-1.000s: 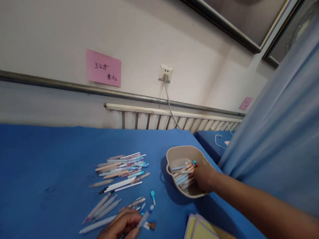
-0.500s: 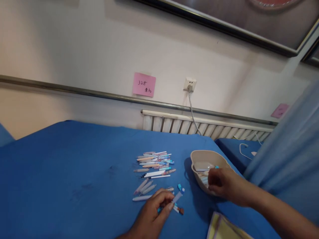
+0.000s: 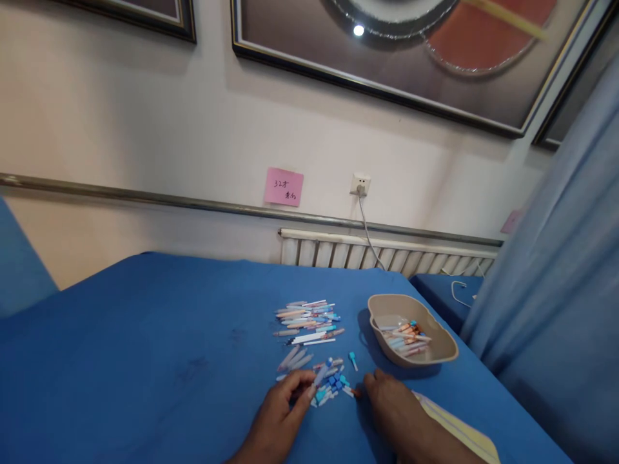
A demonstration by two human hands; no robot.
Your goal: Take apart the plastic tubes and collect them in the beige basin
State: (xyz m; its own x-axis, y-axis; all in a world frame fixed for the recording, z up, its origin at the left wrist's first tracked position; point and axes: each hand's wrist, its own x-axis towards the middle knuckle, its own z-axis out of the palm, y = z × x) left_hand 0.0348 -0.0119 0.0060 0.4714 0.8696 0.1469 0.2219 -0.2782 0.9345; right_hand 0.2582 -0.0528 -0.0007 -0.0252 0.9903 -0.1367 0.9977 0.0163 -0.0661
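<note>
My left hand (image 3: 280,412) rests on the blue table cover (image 3: 145,361), its fingers pinched on a pale pen barrel with a blue tip (image 3: 320,375). My right hand (image 3: 394,406) lies beside it, fingers curled low on the cover, touching a small heap of blue pen caps and parts (image 3: 333,386); what it holds, if anything, is hidden. Beyond the hands lies a spread of several pens and barrels (image 3: 307,320). A beige tray (image 3: 438,354) at the right holds several assembled pens (image 3: 406,336).
A yellow pad (image 3: 459,428) lies under my right forearm. A light blue curtain (image 3: 556,309) hangs at the right. A radiator (image 3: 387,256), a wall socket with a cable (image 3: 360,185) and a pink note (image 3: 284,187) are on the wall behind.
My right hand left the beige tray and came down to the cover next to my left hand. The view lifted and pulled back. More small blue parts now lie by my left hand.
</note>
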